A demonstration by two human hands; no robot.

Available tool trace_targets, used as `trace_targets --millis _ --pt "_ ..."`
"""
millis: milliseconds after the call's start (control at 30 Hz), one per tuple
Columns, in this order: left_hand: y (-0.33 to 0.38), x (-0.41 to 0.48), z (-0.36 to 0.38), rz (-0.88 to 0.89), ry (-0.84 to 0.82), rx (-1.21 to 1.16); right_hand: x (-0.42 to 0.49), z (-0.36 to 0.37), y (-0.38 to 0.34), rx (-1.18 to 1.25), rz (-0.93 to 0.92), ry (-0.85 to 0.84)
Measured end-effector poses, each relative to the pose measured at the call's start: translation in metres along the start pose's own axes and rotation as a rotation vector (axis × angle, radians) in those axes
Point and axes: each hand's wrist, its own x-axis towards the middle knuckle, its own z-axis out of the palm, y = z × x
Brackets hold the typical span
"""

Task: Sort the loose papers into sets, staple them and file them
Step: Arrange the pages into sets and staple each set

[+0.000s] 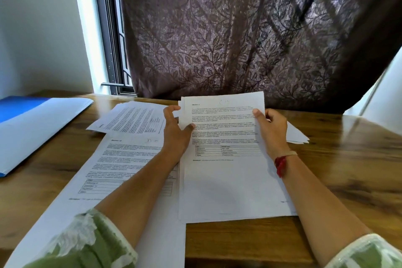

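Note:
A stack of printed sheets [226,172] stands raised in front of me, its top page headed with a section title, paragraphs and a small table. My left hand [175,132] pinches its left edge with thumb on the front. My right hand [272,130] grips the right edge the same way. Under my left forearm a second printed set [121,159] lies flat on the wooden desk [348,169]. A third pile of pages [132,119] lies askew behind it. More white sheets [297,135] show behind my right hand.
A blue and white file folder [37,128] lies at the desk's left side. A dark leaf-patterned curtain [239,39] hangs behind the desk, with a window frame [108,39] to its left. Bare desk shows at right and front.

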Motion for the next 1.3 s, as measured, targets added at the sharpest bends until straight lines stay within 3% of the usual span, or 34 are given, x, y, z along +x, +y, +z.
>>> trace_targets --millis 100,467,533,633,800,867,933,1000,1200,1300 --pt "-0.003 0.005 -0.001 -0.035 -0.024 0.01 -0.001 0.001 0.001 0.102 0.016 -0.06" --pt "-0.003 0.011 -0.004 -0.018 -0.232 0.099 0.001 -0.008 -0.012 0.514 0.352 -0.219" --pt "-0.001 0.01 -0.008 -0.103 -0.234 -0.041 0.002 -0.011 -0.014 0.557 0.422 -0.243" --pt "0.002 0.008 -0.014 -0.274 -0.29 -0.339 0.004 -0.016 -0.014 0.568 0.383 -0.342" --pt "0.001 0.009 -0.009 -0.243 -0.306 -0.309 0.013 -0.022 -0.009 0.758 0.438 -0.288" --pt "0.002 0.011 -0.006 -0.227 -0.301 -0.298 0.019 -0.021 -0.008 0.614 0.497 -0.264" --pt "0.006 0.011 -0.006 -0.216 -0.317 -0.268 0.021 -0.019 -0.005 0.219 0.459 -0.306" --pt "0.006 0.011 -0.005 -0.192 -0.332 -0.247 0.022 -0.018 0.007 -0.003 0.421 -0.32" --pt "0.003 0.011 -0.005 -0.206 -0.291 -0.225 0.026 -0.009 0.011 -0.03 0.287 -0.072" --pt "0.0 0.009 -0.003 -0.057 -0.191 -0.106 0.021 -0.007 0.001 0.046 0.214 0.066"
